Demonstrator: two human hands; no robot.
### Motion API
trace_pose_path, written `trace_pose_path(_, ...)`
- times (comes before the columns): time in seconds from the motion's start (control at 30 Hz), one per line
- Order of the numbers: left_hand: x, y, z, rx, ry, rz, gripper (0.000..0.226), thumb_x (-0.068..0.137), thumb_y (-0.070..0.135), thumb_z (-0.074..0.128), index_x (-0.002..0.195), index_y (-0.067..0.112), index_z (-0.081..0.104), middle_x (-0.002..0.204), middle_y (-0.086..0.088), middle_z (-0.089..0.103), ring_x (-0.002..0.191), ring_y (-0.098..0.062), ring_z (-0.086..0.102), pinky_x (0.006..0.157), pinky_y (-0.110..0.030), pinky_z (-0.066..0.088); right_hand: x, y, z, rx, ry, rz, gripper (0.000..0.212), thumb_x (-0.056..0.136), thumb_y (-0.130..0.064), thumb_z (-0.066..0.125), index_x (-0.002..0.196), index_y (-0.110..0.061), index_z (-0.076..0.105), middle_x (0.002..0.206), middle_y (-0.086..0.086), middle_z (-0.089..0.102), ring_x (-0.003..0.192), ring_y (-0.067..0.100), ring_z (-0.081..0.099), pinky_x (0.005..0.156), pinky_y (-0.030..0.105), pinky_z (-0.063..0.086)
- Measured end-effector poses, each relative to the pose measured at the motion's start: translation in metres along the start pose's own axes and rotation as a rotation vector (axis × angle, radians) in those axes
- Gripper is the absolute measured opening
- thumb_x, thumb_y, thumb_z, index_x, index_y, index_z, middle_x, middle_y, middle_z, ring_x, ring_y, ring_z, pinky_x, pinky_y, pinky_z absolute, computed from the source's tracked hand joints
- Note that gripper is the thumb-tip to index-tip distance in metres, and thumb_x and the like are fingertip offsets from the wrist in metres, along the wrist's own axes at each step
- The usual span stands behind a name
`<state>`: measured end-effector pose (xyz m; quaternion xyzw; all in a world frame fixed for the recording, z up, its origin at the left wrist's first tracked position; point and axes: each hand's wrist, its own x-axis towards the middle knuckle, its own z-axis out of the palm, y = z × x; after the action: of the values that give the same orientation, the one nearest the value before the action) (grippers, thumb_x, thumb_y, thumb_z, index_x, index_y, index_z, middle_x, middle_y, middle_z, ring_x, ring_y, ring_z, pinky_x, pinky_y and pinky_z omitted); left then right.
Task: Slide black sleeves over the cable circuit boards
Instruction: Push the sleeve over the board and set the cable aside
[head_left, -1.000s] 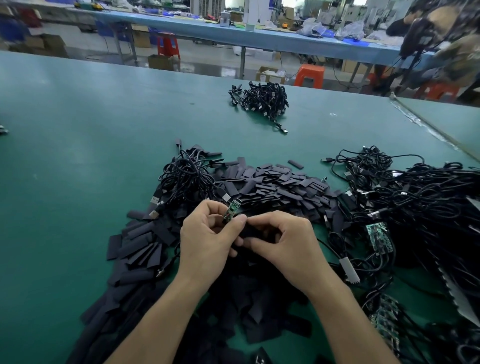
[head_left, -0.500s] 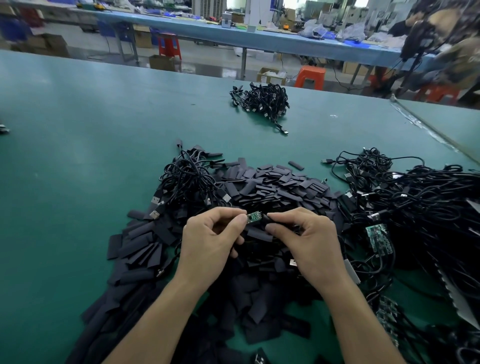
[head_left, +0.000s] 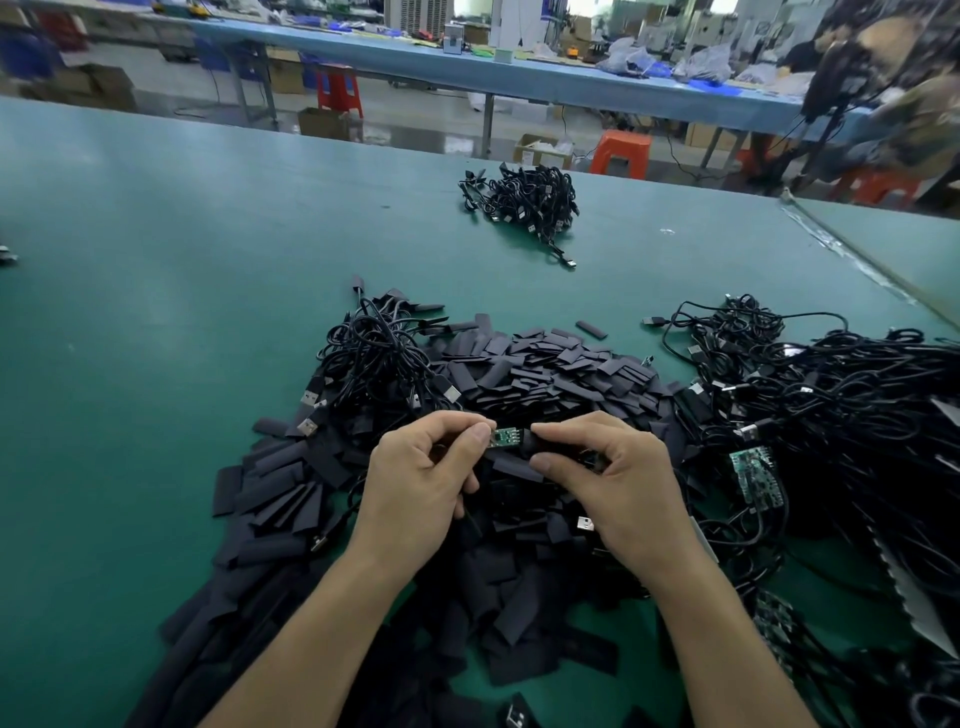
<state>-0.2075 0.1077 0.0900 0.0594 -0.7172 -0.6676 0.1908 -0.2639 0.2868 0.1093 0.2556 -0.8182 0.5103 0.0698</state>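
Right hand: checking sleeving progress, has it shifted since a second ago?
Yes. The right hand has moved rightward, toward the loose green board lying among the cables at right.

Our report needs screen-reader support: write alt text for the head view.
A left hand and right hand hold a green circuit board and a black sleeve end to end above a pile of sleeves on a green table. Cable tangles lie beside.

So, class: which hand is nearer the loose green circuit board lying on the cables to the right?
Right. The right hand sits just left of the loose circuit board, not touching it; the left hand is farther left, beyond the right hand.
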Motion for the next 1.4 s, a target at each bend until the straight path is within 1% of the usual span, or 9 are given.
trace_pose_path(0.23,-0.001,0.002,-0.001,0.045,-0.012,-0.015,0.013,0.095,0.027,0.067,0.085,0.03,0.075,0.052,0.002,0.059,0.041,-0.01,0.05,0.045,-0.018,0.042,0.0,0.001,-0.002,0.008,-0.016,0.019,0.03,0.076,-0.009,0.083,0.102,-0.023,0.078,0.096,-0.015,0.07,0.096,0.002,0.066,0.084,0.011,0.048)
trace_pose_path(0.47,-0.002,0.002,-0.001,0.082,-0.043,-0.007,0.01,0.095,0.026,0.067,0.09,0.025,0.075,0.051,0.007,0.058,0.042,-0.002,0.05,0.044,-0.015,0.04,-0.001,-0.001,-0.004,0.036,-0.061,0.035,0.025,0.077,-0.005,0.082,0.096,-0.022,0.08,0.091,-0.012,0.071,0.09,0.002,0.067,0.08,0.009,0.047)
trace_pose_path(0.63,-0.001,0.002,-0.002,0.098,-0.054,-0.019,0.011,0.095,0.028,0.065,0.091,0.028,0.075,0.052,0.005,0.059,0.042,-0.006,0.05,0.045,-0.017,0.041,-0.002,-0.003,-0.006,-0.074,-0.084,-0.018,0.028,0.079,-0.011,0.082,0.104,-0.023,0.078,0.095,-0.015,0.069,0.095,0.004,0.065,0.083,0.014,0.049)
trace_pose_path(0.8,-0.002,0.002,-0.002,0.145,-0.098,-0.01,0.012,0.095,0.028,0.065,0.089,0.031,0.075,0.052,0.006,0.059,0.042,-0.003,0.05,0.045,-0.017,0.04,-0.002,-0.004,-0.006,-0.117,-0.063,-0.026,0.031,0.08,-0.01,0.081,0.107,-0.023,0.077,0.097,-0.015,0.068,0.096,0.003,0.064,0.085,0.018,0.05)
trace_pose_path(0.97,-0.004,0.004,-0.001,0.147,-0.114,0.004,0.012,0.094,0.023,0.068,0.09,0.03,0.076,0.057,0.006,0.064,0.046,-0.004,0.055,0.045,-0.017,0.042,-0.003,-0.009,-0.001,-0.11,-0.139,-0.063,0.031,0.079,-0.013,0.082,0.107,-0.025,0.077,0.095,-0.015,0.068,0.094,0.005,0.065,0.084,0.022,0.052)
trace_pose_path(1.07,-0.003,0.004,0.0,0.007,-0.083,-0.05,0.009,0.089,0.018,0.074,0.093,0.026,0.072,0.074,-0.001,0.073,0.057,-0.012,0.067,0.045,-0.02,0.046,-0.003,-0.011,0.006,-0.064,-0.098,-0.062,0.031,0.078,-0.01,0.082,0.106,-0.022,0.078,0.094,-0.014,0.068,0.092,0.005,0.066,0.082,0.019,0.052)
trace_pose_path(1.2,-0.003,0.008,-0.001,-0.104,-0.059,-0.069,0.025,0.074,0.03,0.081,0.094,0.02,0.07,0.079,-0.006,0.075,0.068,-0.021,0.074,0.05,-0.021,0.052,-0.003,-0.01,0.007,-0.005,0.012,-0.024,0.034,0.076,-0.01,0.084,0.106,-0.025,0.077,0.096,-0.015,0.073,0.093,-0.001,0.067,0.082,0.013,0.05)
trace_pose_path(1.3,-0.004,0.007,-0.001,-0.058,-0.077,-0.036,0.022,0.075,0.015,0.086,0.093,0.02,0.074,0.083,-0.003,0.076,0.074,-0.019,0.074,0.056,-0.023,0.056,-0.003,-0.01,0.005,0.079,0.088,0.062,0.039,0.076,-0.013,0.084,0.1,-0.04,0.072,0.085,-0.02,0.072,0.082,0.002,0.069,0.076,0.015,0.053)
trace_pose_path(1.4,-0.004,0.006,0.0,-0.044,-0.059,-0.027,0.02,0.079,0.009,0.083,0.095,0.02,0.077,0.082,-0.002,0.077,0.074,-0.021,0.074,0.057,-0.023,0.056,-0.002,-0.007,0.005,0.158,0.085,0.092,0.035,0.074,-0.012,0.086,0.092,-0.039,0.072,0.082,-0.014,0.073,0.076,0.007,0.07,0.072,0.019,0.055)
